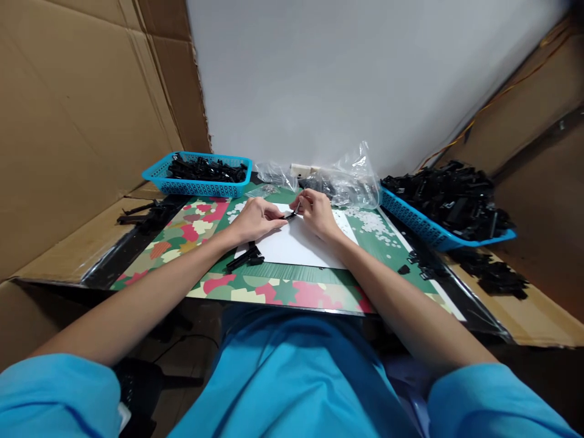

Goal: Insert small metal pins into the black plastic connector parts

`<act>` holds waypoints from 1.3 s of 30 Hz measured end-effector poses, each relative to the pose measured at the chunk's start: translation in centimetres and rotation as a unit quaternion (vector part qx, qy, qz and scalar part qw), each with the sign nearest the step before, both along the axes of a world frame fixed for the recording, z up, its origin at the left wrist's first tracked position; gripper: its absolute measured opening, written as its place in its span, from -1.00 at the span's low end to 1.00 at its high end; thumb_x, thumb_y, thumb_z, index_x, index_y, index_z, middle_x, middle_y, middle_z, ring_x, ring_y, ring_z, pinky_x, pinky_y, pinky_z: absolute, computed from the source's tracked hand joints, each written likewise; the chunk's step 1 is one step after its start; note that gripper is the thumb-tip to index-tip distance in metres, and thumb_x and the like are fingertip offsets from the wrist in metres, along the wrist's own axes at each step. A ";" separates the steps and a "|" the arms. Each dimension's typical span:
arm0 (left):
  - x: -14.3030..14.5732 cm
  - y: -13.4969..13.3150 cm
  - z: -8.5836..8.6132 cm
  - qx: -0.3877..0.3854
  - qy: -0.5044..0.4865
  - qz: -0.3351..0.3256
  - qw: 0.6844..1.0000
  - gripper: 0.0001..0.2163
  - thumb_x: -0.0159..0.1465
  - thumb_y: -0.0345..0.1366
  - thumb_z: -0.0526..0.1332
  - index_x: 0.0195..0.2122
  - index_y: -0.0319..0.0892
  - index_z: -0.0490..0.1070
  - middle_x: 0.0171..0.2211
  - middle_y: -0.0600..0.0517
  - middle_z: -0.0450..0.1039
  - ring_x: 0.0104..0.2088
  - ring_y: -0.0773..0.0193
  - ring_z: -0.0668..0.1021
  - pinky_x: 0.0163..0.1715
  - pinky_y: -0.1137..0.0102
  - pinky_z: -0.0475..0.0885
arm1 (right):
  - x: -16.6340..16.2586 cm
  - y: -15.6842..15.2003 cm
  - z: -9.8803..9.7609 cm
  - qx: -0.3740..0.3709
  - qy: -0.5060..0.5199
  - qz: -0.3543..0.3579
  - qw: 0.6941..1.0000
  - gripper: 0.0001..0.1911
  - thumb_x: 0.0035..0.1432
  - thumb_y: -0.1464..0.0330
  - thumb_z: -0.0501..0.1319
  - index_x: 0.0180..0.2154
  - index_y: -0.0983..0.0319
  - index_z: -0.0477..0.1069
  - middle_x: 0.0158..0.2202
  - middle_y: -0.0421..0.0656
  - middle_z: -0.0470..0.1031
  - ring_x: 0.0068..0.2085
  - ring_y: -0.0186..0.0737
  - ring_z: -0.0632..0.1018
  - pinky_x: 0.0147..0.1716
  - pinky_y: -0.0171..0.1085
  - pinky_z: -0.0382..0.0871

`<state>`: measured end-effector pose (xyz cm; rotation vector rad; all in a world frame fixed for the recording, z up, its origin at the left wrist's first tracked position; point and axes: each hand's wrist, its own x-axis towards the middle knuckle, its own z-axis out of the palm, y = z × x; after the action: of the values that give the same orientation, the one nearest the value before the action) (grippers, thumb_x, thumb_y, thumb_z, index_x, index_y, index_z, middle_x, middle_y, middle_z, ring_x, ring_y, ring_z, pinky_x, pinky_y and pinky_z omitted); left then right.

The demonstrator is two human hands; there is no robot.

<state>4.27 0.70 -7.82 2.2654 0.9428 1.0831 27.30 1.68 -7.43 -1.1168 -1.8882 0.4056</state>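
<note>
Blue sleeves (55,395) are being seen nearest. By the left hand (258,219) a black part (290,215) is being gripped shut, its long axis running rightward from that grip. Its far end is being pinched by the right hand (318,214), equally near, over the sheet (296,246).

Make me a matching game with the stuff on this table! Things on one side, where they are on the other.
Things:
1. small black part
2. white sheet
3. clear bag
4. heaped blue basket

Places:
A. pinched between the left hand and the right hand
B. far right side
C. just beyond the hands
D. lying flat under the hands

Pairs: 1-A, 2-D, 3-C, 4-B
</note>
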 end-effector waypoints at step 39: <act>0.5 -1.2 2.3 -0.082 -0.102 -0.010 0.991 -0.56 0.40 0.11 0.29 -0.14 -0.20 0.70 -0.15 -0.14 0.73 -0.31 0.14 0.72 -0.32 0.30 0.66 | 14.5 -13.3 12.5 0.079 -0.292 -0.011 0.953 -0.85 0.37 0.26 0.35 -0.21 0.11 0.71 -0.13 -0.07 0.65 -0.08 -0.04 0.56 -0.07 -0.09 0.40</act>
<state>4.75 -0.53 -5.54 1.9851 0.8885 1.1595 41.82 -11.60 5.06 -1.2345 -2.3614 -0.1117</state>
